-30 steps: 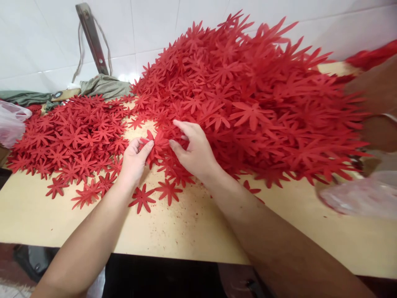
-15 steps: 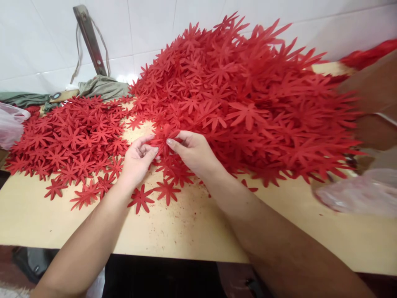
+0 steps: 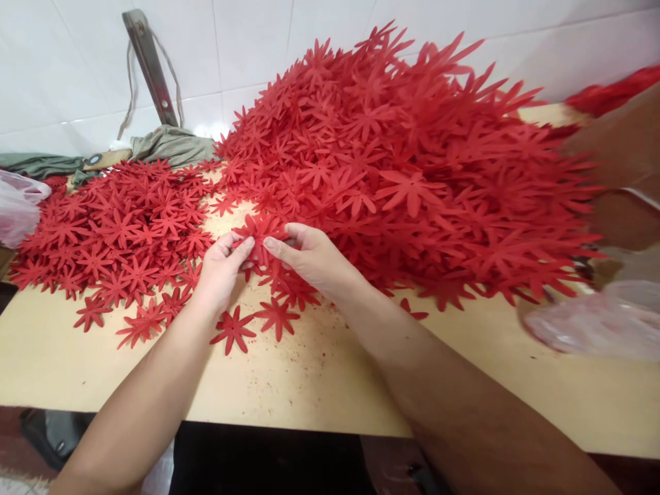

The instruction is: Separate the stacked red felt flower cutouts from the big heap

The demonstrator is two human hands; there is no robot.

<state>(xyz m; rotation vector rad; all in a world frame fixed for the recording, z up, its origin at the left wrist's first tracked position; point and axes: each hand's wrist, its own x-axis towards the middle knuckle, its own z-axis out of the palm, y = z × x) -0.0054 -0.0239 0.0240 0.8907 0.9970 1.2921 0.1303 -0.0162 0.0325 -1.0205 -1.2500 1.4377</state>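
Note:
Between my two hands is a red fabric flower [image 3: 262, 227] with narrow petals, held just above the table. My left hand [image 3: 223, 265] pinches its left side, thumb on top and fingers beneath. On the other side, my right hand [image 3: 309, 256] grips it with thumb and index finger. The thumbs almost meet near the flower's middle; whether it has one layer or more I cannot tell. Below my hands lie loose red flowers [image 3: 234, 330]. A tall heap of red flowers [image 3: 392, 151] rises behind and to the right, and a lower heap [image 3: 118, 227] spreads to the left.
The pale table [image 3: 320, 392] bears small red scraps near its front. A clear plastic bag [image 3: 598, 320] lies at the right by a brown box [image 3: 619, 206]. Another bag [image 3: 18, 206] sits at the far left. Grey-green cloth [image 3: 172, 144] lies along the tiled wall.
Both hands have shifted slightly left with the flower. My left fingers have closed in on its edge, and the flower now lies flatter, facing up more. The heaps are unchanged.

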